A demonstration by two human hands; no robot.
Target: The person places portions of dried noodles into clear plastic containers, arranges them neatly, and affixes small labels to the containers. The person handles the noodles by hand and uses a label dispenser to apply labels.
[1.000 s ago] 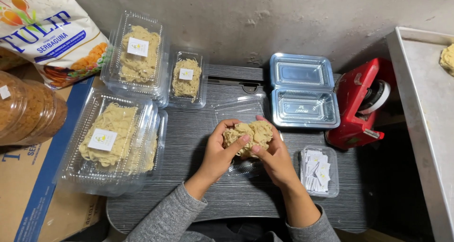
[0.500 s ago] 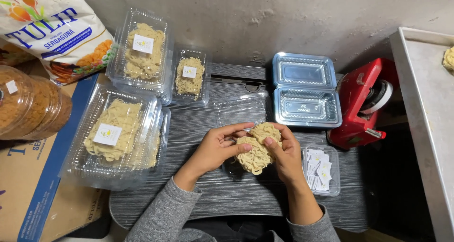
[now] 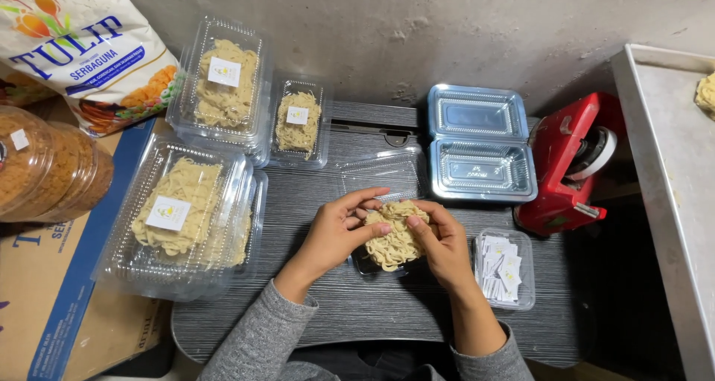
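1. The noodle block [image 3: 397, 236] sat between both palms a second ago, pressed together; now it lies lower, over the open clear box [image 3: 376, 202] on the worktop.
2. The left hand [image 3: 339, 232] has opened its grip, thumb on the block's edge.
3. The right hand [image 3: 443, 247] has slid round to the right side.

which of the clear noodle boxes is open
The clear box under the hands, in front of the person: its lid lies flat behind it. The three labelled packs, such as the small one, are shut over their noodles.
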